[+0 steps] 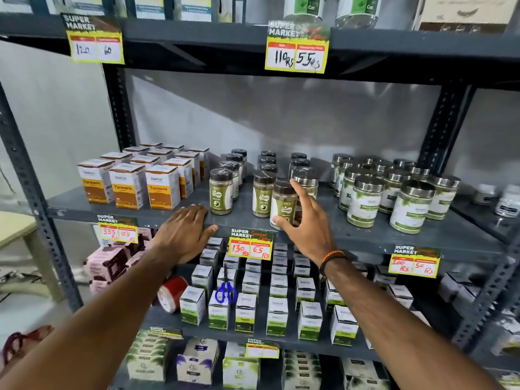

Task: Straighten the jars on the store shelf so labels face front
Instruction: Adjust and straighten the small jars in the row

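Note:
Three rows of small dark-lidded jars with green and white labels stand on the grey middle shelf (365, 235). My right hand (305, 220) grips the front jar of the right row (283, 202), which leans slightly, its label facing front. The front jar of the middle row (262, 197) stands just left of it. The front jar of the left row (221, 195) stands apart, label forward. My left hand (184, 230) lies flat, fingers spread, on the shelf's front edge, left of the jars and holding nothing.
Turmeric boxes (161, 190) fill the shelf's left side. Larger steel-lidded jars (363, 202) crowd the right. Price tags (250, 244) hang on the shelf edge. Below are small white boxes, blue scissors (226, 291) and a red tape roll (171, 294).

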`<state>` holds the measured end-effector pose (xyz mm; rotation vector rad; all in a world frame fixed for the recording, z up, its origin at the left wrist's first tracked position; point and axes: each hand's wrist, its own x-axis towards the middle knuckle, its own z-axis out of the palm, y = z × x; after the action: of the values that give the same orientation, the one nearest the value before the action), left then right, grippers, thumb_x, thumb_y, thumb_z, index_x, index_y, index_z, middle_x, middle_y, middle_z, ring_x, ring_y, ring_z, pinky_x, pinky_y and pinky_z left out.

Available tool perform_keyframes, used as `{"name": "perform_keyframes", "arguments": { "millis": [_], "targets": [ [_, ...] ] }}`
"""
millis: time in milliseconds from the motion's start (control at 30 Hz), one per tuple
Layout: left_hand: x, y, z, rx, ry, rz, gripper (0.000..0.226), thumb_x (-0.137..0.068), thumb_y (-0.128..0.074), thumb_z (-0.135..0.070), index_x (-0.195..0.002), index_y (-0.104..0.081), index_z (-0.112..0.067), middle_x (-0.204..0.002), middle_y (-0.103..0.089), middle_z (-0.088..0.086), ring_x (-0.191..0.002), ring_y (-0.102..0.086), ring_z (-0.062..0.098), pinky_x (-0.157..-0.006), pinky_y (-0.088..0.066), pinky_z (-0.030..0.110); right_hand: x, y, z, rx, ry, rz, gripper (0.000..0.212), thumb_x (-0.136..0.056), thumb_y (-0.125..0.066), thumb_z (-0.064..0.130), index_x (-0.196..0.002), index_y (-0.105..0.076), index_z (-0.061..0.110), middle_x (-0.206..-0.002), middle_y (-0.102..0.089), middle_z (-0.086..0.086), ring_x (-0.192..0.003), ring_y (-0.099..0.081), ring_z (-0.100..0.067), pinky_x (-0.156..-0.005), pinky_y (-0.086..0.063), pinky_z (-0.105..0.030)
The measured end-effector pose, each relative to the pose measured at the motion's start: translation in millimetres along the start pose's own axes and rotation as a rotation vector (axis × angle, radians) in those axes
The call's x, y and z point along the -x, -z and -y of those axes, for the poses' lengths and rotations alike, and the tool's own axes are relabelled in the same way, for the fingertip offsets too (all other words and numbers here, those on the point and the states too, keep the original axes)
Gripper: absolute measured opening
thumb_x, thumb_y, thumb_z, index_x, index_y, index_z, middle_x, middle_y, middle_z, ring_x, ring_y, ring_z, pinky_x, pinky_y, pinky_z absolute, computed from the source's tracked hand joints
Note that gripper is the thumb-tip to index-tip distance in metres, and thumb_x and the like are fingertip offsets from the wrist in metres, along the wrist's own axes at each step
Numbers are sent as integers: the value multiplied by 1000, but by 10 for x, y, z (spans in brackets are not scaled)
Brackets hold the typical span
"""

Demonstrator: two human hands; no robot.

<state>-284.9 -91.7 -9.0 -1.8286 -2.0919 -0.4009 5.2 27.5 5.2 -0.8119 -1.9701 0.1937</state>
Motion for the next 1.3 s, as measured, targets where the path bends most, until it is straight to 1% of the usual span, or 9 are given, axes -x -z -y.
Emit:
{"name": "perform_keyframes", "arguments": {
  "millis": [167,333,500,733,800,867,933,1000,1300],
  "targets": [
    [7,-18,-1,-10,-7,-13,78,-101,-19,-63,-154,-34,-9,-160,-39,14,-146,-35,28,-122,-24,43,39,-28,6,23,-10,-29,102,-84,-83,47,-163,-20,40,-151,-51,-3,-120,-44,-3,-97,-38,-21],
    [11,-13,-8,-18,-2,-13,77,-101,-21,-63,-154,-36,-8,-159,-40,15,-146,-37,28,-122,-25,44,102,11,1,54,-5,-52,105,-82,-82,54,-164,-19,36,-154,-48,-8,-126,-50,-14,-91,-44,-27],
    [7,-45,16,-18,-6,-21,77,-101,-20,-64,-153,-37,-9,-157,-43,15,-144,-39,29,-121,-27,44,-45,366,-191,84,-3,-180,78,-92,-62,63,-156,-35,27,-141,-54,-7,-98,-66,-15,-72,-64,-40],
    [-3,-96,37,-18,6,-34,83,-99,-13,-69,-152,-38,-10,-156,-45,14,-143,-41,30,-119,-29,45,-380,434,-432,-9,-123,-1,92,-87,-82,39,-160,-27,37,-158,-43,-7,-142,-45,-29,-114,-39,-56],
    [-9,-108,45,-19,10,-33,84,-99,-12,-70,-153,-37,-10,-156,-44,14,-143,-40,30,-119,-28,45,-425,399,-448,-27,-112,68,95,-85,-85,36,-161,-27,34,-152,-51,-7,-133,-54,-25,-112,-43,-49],
    [-12,-116,54,-18,13,-32,84,-99,-12,-70,-153,-37,-11,-156,-45,14,-143,-40,30,-119,-28,45,-430,355,-470,-36,-95,119,95,-84,-86,34,-159,-28,32,-142,-59,-3,-102,-66,-5,-99,-54,-44],
    [-11,-128,57,-19,15,-37,82,-99,-13,-69,-152,-37,-11,-156,-45,14,-143,-41,30,-119,-28,45,-431,304,-510,-40,-91,112,95,-83,-86,33,-157,-27,33,-132,-64,2,-71,-61,10,-85,-59,-40],
    [-7,-137,53,-18,17,-45,81,-100,-14,-68,-152,-38,-11,-155,-46,14,-142,-41,29,-119,-29,45,-439,280,-538,-37,-98,95,94,-83,-85,35,-156,-26,35,-131,-66,0,-65,-55,10,-82,-59,-39],
    [113,46,-5,46,36,-30,82,-99,-15,-67,-153,-32,-8,-158,-40,17,-145,-36,30,-120,-26,45,-395,542,-433,-55,-98,9,85,-85,-84,39,-151,-30,38,-139,-63,0,-112,-60,-12,-100,-49,-33]
  ]
}}
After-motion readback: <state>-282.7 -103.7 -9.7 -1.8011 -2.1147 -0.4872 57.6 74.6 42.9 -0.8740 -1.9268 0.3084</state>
